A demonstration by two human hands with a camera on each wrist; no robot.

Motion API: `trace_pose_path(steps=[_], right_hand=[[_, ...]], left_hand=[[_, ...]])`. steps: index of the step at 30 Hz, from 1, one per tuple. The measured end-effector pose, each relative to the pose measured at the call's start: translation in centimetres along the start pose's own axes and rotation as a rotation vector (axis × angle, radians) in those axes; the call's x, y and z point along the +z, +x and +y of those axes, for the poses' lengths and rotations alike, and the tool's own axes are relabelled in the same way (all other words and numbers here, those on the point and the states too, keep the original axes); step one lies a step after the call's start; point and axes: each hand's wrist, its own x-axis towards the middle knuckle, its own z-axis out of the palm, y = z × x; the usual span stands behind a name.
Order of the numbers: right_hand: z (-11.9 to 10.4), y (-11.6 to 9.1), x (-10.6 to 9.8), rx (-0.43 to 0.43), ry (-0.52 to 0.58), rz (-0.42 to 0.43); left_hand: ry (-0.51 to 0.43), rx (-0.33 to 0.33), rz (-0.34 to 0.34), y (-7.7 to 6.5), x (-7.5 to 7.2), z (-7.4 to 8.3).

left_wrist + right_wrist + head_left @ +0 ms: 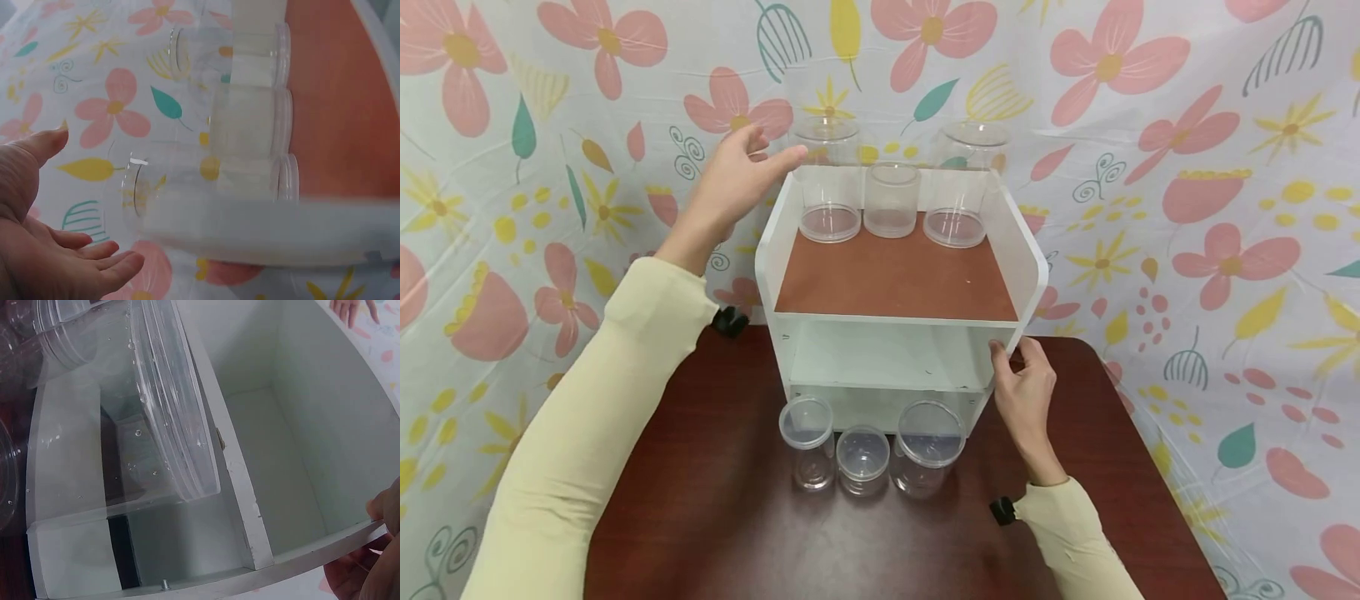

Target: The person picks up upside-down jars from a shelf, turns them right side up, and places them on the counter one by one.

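The white shelf unit (898, 283) stands on your dark red table (737, 517), in front of the floral curtain (1225, 192). It has a brown top panel between raised sides and two compartments below; its front edges show chips. Toward the rear of the top panel, locate, from left to right: the tall clear left jar (829, 187), the shorter, hazier middle jar (892, 200) and the tall clear right jar (958, 192). On the table, three lidded jars (862, 467) stand in a row and partly obstruct the lower compartment. Your left hand (737, 179) is raised beside the left jar, thumb and fingers spread, apart from it. Your right hand (1028, 392) pinches the front edge of the unit's right side panel, thumb inside, fingers outside.
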Motion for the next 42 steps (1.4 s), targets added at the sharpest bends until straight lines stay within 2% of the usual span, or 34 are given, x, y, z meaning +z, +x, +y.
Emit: trace_pose_path(steps=[4,12,16,28,42], right_hand=[[0.0,0.0,0.0,-0.001,0.009,0.003],[0.1,0.1,-0.1,0.005,0.002,-0.013],[0.1,0.1,-0.1,0.003,0.0,-0.017],[0.2,0.0,0.1,-0.008,-0.006,-0.003],[0.1,-0.1,0.0,-0.004,0.002,-0.013]], left_hand=[[0.007,-0.053,-0.033,1.2,0.8,1.0],[0.13,-0.166,-0.04,3.1,1.4,1.7],[0.149,-0.174,-0.053,3.8,1.4,1.6],[0.114,-0.225,-0.066,5.5,2.2,1.5],[0.087,-0.223,-0.063,6.3,2.4,0.8]])
